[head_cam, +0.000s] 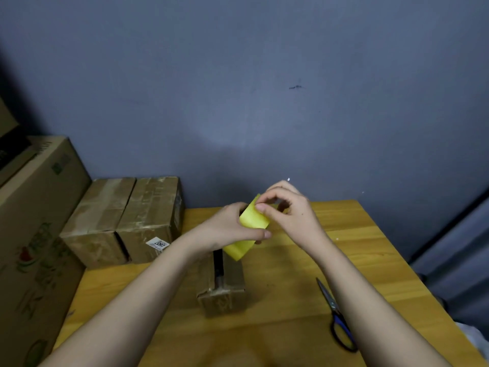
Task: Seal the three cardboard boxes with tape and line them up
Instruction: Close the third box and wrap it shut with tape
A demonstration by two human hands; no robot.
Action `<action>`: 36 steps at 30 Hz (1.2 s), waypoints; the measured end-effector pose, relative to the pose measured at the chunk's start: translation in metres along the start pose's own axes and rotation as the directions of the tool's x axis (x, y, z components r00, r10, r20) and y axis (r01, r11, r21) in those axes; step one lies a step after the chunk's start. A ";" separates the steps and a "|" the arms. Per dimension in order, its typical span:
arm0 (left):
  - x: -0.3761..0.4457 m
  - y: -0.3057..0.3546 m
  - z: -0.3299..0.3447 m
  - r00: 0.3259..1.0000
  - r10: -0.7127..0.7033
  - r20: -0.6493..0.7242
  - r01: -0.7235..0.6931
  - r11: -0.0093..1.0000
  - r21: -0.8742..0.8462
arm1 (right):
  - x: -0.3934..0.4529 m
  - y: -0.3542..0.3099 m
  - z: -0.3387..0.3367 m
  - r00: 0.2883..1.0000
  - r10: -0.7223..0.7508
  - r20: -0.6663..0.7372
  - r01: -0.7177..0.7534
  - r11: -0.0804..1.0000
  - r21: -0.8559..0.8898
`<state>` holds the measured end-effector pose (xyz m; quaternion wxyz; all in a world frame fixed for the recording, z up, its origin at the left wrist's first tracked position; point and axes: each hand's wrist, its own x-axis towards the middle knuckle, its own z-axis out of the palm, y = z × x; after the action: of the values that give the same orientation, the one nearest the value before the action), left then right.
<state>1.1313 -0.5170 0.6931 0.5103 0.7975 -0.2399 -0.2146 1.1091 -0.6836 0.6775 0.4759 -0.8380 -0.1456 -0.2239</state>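
A yellow tape roll point(250, 229) is held up over the table, above a small cardboard box point(225, 287) whose top flaps gape along a dark slit. My left hand point(232, 226) grips the roll from the left side. My right hand point(288, 207) pinches at the roll's upper edge with thumb and fingertips. Two more cardboard boxes point(103, 221) point(150, 218) stand side by side at the table's back left, their tops covered in shiny tape.
Blue-handled scissors point(336, 316) lie on the wooden table point(370, 247) to the right of the small box. A large printed carton point(34, 234) stands against the table's left side. A grey wall rises behind.
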 end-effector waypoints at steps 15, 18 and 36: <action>-0.006 -0.011 0.014 0.996 0.007 -0.086 -0.023 0.981 -0.194 | -0.017 0.004 0.005 0.973 -0.200 -0.117 0.131 0.891 -0.434; -0.005 -0.012 0.012 0.995 -0.012 -0.098 -0.008 0.979 -0.202 | -0.019 0.000 0.001 0.974 -0.224 -0.036 0.182 0.865 -0.468; -0.008 -0.020 0.010 1.000 0.001 0.030 0.005 0.978 -0.208 | -0.006 -0.001 -0.018 0.917 0.258 0.303 -0.308 0.942 0.132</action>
<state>1.1228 -0.5116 0.6715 0.5869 0.7367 -0.2230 -0.2510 1.0993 -0.6990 0.6831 0.5504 -0.8277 -0.1080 -0.0172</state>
